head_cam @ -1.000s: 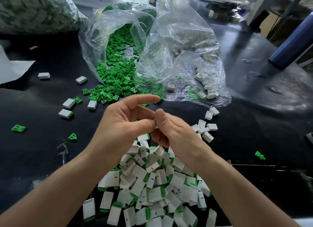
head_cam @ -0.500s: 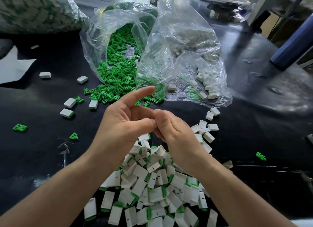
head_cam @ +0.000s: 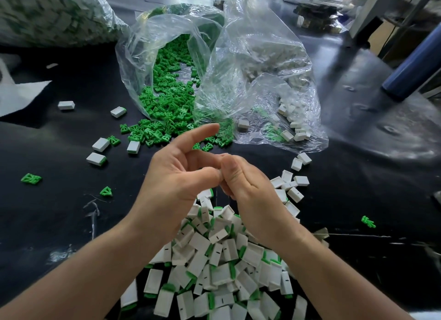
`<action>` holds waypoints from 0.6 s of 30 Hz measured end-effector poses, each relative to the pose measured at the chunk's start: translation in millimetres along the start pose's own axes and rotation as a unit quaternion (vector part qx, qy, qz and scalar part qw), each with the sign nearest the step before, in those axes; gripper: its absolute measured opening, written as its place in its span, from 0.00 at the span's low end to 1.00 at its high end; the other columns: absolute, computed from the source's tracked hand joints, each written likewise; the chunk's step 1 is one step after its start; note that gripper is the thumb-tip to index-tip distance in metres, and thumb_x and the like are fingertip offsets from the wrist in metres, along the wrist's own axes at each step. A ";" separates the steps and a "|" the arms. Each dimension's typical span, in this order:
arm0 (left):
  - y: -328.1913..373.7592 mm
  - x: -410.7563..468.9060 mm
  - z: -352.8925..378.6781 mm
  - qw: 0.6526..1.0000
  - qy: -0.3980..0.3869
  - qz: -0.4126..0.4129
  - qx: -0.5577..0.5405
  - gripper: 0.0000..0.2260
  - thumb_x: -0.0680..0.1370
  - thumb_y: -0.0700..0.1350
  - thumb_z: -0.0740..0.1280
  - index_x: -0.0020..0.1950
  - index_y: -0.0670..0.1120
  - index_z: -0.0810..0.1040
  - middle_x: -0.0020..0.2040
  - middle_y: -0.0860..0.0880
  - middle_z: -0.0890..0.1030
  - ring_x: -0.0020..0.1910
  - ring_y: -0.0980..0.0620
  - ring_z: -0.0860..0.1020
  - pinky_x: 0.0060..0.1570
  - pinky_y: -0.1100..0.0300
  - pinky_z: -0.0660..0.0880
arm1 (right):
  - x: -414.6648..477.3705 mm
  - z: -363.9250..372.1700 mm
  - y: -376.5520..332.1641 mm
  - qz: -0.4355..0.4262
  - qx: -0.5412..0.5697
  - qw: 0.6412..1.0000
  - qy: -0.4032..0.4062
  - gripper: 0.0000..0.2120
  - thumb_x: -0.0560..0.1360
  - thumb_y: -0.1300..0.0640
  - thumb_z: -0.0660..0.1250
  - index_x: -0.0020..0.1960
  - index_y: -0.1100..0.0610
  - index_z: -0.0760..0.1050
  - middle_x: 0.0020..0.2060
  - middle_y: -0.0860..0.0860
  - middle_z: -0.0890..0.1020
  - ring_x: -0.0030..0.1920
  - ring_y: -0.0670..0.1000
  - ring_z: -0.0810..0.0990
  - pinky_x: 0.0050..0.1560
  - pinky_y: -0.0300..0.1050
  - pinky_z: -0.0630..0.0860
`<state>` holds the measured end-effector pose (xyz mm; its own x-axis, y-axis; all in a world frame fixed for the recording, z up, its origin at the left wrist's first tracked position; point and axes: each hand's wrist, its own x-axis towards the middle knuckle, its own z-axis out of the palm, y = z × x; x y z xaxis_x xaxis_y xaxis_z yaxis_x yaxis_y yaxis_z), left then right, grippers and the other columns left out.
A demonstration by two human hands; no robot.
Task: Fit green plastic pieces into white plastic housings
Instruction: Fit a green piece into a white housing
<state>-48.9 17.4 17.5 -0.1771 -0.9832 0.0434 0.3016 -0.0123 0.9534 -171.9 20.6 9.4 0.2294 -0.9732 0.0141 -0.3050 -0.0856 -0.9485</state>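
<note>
Your two hands meet thumb to fingertips above the black table (head_cam: 47,224), over a pile of fitted housings (head_cam: 214,248). Your left hand (head_cam: 176,183) points its index finger straight out toward the bags, its thumb pressed against your right hand (head_cam: 250,191), whose fingers curl inward. Whatever sits between them is hidden, so I cannot tell either grip. Loose green pieces (head_cam: 167,105) spill from a clear bag (head_cam: 143,57) ahead. White housings (head_cam: 294,126) lie in a second bag (head_cam: 250,57) just beside it.

A glossy black worktop (head_cam: 358,176) fills the view, scuffed with pale streaks at the left, and bright light glares off its far right side. A dark blue cylinder (head_cam: 412,64) (perhaps a post) slants at right. A white sheet (head_cam: 21,95) lies at far left.
</note>
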 end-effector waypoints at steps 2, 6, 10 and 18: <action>1.6 -0.2 -0.4 1.000 -0.008 -0.009 -0.010 0.25 0.63 0.32 0.66 0.59 0.48 0.73 0.35 0.45 0.84 0.32 0.49 0.82 0.34 0.64 0.77 | 1.3 -2.0 0.4 0.013 0.030 0.999 -0.014 0.28 0.71 0.39 0.48 0.54 0.56 0.77 0.28 0.34 0.74 0.34 0.36 0.72 0.39 0.33 0.65; 4.3 0.3 -1.5 0.999 -0.024 -0.027 -0.026 0.27 0.63 0.32 0.68 0.61 0.46 0.72 0.36 0.42 0.84 0.28 0.44 0.81 0.31 0.59 0.78 | 1.7 -4.6 -2.3 0.037 0.071 0.997 -0.022 0.24 0.77 0.43 0.49 0.31 0.58 0.68 0.24 0.43 0.67 0.26 0.41 0.63 0.31 0.33 0.63; 6.0 0.1 -0.2 0.999 -0.018 -0.033 -0.025 0.25 0.63 0.35 0.71 0.59 0.46 0.73 0.36 0.42 0.84 0.27 0.44 0.81 0.29 0.59 0.77 | 2.9 -8.2 -2.6 0.072 0.146 0.985 -0.059 0.30 0.78 0.43 0.48 0.35 0.65 0.74 0.23 0.45 0.69 0.25 0.42 0.65 0.27 0.31 0.64; 6.8 2.4 -3.0 0.999 0.008 -0.045 0.008 0.22 0.61 0.40 0.70 0.55 0.45 0.76 0.35 0.44 0.84 0.30 0.50 0.81 0.35 0.61 0.79 | 6.2 -13.7 -0.7 0.084 0.120 0.987 -0.060 0.33 0.71 0.36 0.48 0.36 0.63 0.78 0.26 0.52 0.74 0.26 0.44 0.67 0.27 0.32 0.65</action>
<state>-44.4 14.4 23.3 -0.1873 -0.9812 -0.0469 0.2712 -0.0976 0.9576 -183.0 11.7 14.5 0.3059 -0.9361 -0.1734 -0.1235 0.1416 -0.9822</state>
